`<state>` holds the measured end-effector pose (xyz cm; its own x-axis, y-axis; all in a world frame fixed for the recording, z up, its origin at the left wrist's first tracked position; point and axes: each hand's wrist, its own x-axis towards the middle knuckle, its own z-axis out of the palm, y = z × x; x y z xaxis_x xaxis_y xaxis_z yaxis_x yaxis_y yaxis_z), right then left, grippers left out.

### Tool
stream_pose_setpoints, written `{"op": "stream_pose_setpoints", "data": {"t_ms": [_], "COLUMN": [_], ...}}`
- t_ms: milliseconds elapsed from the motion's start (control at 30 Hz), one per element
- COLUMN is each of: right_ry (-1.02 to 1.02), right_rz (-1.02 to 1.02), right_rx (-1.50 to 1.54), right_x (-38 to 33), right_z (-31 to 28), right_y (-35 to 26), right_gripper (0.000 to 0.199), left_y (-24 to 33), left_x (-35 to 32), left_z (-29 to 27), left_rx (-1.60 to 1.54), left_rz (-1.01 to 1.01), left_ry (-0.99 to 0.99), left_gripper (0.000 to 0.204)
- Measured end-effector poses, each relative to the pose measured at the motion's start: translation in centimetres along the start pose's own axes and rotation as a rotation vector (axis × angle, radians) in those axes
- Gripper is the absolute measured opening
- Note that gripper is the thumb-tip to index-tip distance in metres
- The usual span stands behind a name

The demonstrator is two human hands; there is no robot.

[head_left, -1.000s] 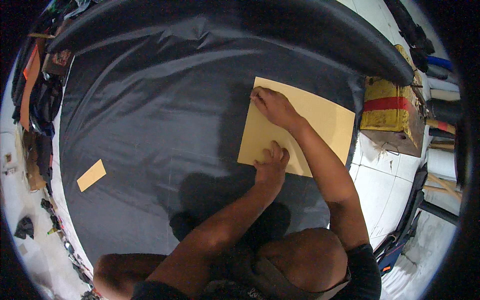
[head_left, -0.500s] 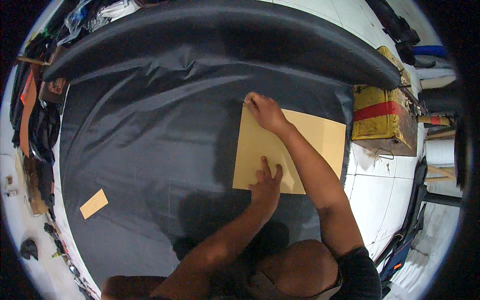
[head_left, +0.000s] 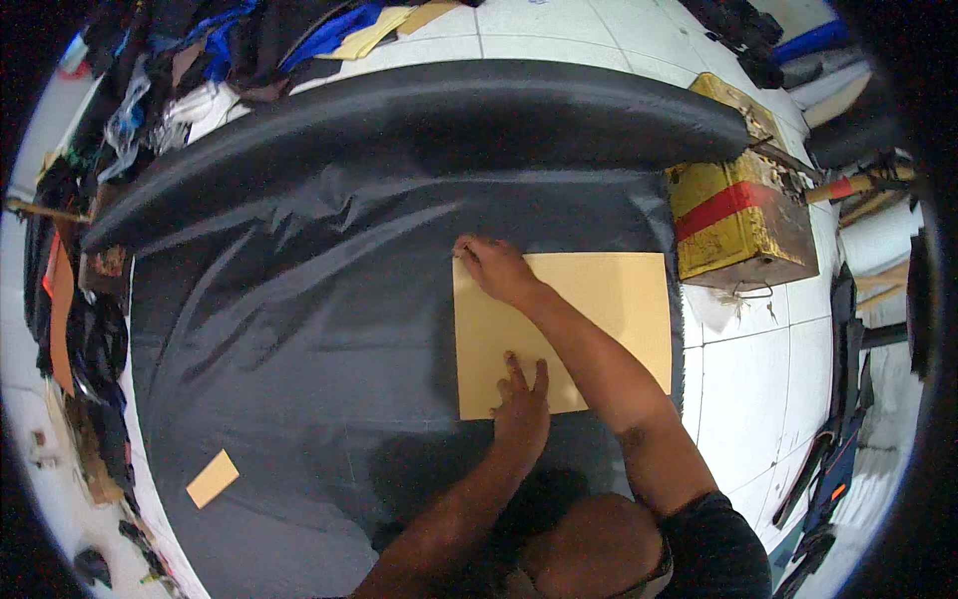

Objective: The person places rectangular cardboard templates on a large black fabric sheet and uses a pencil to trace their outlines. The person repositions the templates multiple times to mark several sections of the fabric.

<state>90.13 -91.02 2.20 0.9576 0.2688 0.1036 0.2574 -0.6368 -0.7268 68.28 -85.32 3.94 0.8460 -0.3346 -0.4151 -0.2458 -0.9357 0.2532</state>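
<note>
- I am looking down at the large tan sheet [head_left: 619,299], which is lying on the black fabric [head_left: 289,389], near the fabric's right edge, and I am placing everything else by that sheet.
- I am seeing the left hand [head_left: 521,414] resting on the sheet's near edge, left of its middle; it is gripping nothing, its fingers spreading toward the sheet's far side.
- I am finding the right hand [head_left: 494,268] at the sheet's far left corner, its fingers curling inward; I am not managing to tell whether they are pinching anything.
- The right forearm is crossing over the sheet.
- A small tan piece [head_left: 213,479] is lying well left of the sheet, on the near side.
- A thick black roll [head_left: 449,120] is stretching beyond the sheet's far edge.
- A yellow box with a red band [head_left: 728,225] is standing just right of the sheet.
</note>
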Motion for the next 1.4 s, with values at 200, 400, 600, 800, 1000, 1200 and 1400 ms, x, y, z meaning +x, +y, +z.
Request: {"op": "stream_pose_setpoints", "data": {"t_ms": [200,400,600,800,1000,1200,1400], "right_ry": [0.062,0.149,0.305,0.198,0.364,0.590,0.631], "right_rz": [-0.038,0.093,0.201,0.198,0.276,0.290,0.343], "right_rx": [0.025,-0.030,-0.003,-0.093,-0.076,-0.125,-0.171], "right_x": [-0.8,-4.3,-8.1,-6.7,-9.6,-13.1,-13.8], "right_z": [0.4,-3.8,-7.8,-6.0,-9.7,-14.1,-14.5], "right_y": [1.5,3.3,6.4,5.5,8.3,11.4,12.9], "right_gripper": [0.020,0.020,0.018,0.019,0.019,0.016,0.017], "left_y": [0.2,0.2,0.3,0.7,0.8,0.1,0.2], "left_x": [0.4,0.0,0.0,0.1,0.2,0.2,0.0], "left_z": [-0.4,0.2,-0.8,-2.3,-2.5,-1.7,-1.4], "left_rx": [-0.080,-0.079,-0.027,-0.053,-0.066,-0.132,-0.105], "left_rz": [-0.030,-0.025,-0.056,-0.081,-0.083,-0.046,-0.022], "left_ry": [-0.055,-0.002,-0.059,-0.117,-0.120,-0.070,-0.044], "left_gripper": [0.070,0.067,0.066,0.065,0.066,0.068,0.071]}}
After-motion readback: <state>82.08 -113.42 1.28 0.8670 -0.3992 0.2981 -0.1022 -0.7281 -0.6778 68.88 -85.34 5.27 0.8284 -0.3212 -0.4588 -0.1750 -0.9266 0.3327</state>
